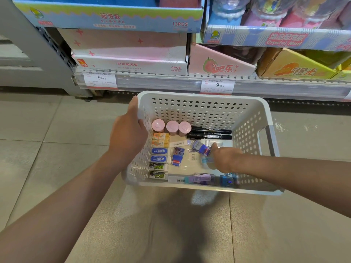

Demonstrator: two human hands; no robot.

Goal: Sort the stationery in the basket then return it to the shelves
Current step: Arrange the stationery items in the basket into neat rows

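- While my left hand grips the white basket rim at nine o'clock, sorting seems underway.
- My right hand reaches inside; fingers hidden, so I cannot tell their grasp, near a blue packet.
- Erasers line nine o'clock, markers twelve.
- Next, I judge: group loose packets, then shelve.

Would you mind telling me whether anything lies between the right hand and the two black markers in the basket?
Nothing visible blocks them. The right hand sits over blue packets mid-basket; the black markers lie just beyond it against the basket's far wall, uncovered.
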